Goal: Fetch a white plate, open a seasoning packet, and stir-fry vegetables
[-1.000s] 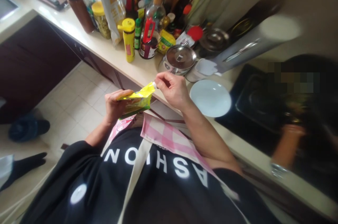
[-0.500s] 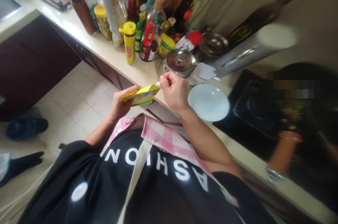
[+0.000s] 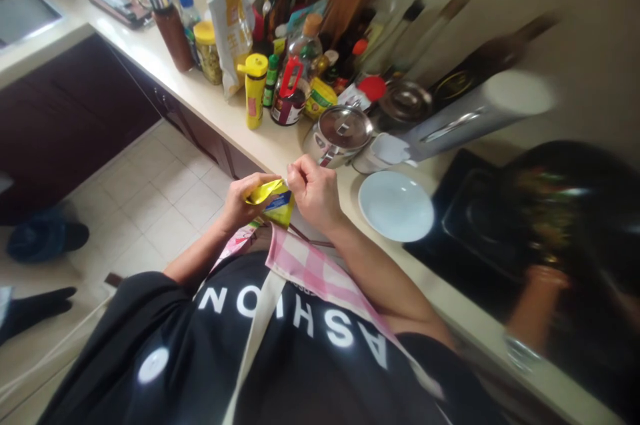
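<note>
My left hand [image 3: 243, 203] is wrapped round a yellow spouted pouch [image 3: 280, 205] with a blue patch, held in front of my apron near the counter edge. The fingers of my right hand [image 3: 317, 193] are closed in a pinch at the pouch's white cap, which they mostly cover. Just beyond my right hand, a lidded steel pot [image 3: 345, 128] stands on the counter. A pale blue-white plate [image 3: 397, 206] lies to the right of that hand, near the hob.
Bottles and jars crowd the back, among them a yellow shaker bottle [image 3: 255, 91] and a red-handled jar [image 3: 291, 98]. On the right, a dark wok [image 3: 590, 165] holding food sits by the black hob [image 3: 450, 211]. A tall grey cylinder [image 3: 465, 115] leans behind the plate.
Both hands and the pouch have come slightly lower and closer to my body. The pouch has tilted, showing more of its blue-marked face. My view has shifted a little.
</note>
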Demonstrator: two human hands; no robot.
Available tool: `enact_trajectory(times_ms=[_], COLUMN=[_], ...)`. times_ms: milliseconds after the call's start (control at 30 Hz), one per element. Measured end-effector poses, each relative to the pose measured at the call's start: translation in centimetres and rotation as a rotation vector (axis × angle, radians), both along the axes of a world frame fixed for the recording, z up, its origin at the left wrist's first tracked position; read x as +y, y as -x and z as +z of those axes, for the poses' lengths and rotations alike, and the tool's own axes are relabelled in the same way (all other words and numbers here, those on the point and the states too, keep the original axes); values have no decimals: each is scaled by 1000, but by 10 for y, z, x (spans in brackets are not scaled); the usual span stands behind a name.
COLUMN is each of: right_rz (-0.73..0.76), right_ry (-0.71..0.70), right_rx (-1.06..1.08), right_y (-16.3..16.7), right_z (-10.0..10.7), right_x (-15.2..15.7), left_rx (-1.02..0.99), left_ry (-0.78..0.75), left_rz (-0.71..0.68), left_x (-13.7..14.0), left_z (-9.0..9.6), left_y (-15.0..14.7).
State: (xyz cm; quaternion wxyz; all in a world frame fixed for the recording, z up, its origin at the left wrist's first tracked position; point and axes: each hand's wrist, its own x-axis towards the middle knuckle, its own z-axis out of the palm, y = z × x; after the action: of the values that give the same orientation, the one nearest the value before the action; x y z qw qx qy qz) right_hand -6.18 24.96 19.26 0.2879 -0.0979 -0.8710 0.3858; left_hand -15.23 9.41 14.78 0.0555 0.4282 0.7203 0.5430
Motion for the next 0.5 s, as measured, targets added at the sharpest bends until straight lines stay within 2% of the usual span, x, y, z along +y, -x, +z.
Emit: enact_trajectory(times_ms=[133, 267, 500], right_rz=[72, 92, 52], right_ry=[-15, -24, -35], right_rx=[40, 56, 98], right_y=[2, 5, 8], right_z=[-4, -4, -9], right_x=[2, 2, -5], left_rx=[-170, -288, -398], left_ry=[-75, -51, -89], left_rz=[-114, -184, 1], left_x=[-6, -5, 1], left_z=[5, 10, 9], left_y=[6, 9, 3])
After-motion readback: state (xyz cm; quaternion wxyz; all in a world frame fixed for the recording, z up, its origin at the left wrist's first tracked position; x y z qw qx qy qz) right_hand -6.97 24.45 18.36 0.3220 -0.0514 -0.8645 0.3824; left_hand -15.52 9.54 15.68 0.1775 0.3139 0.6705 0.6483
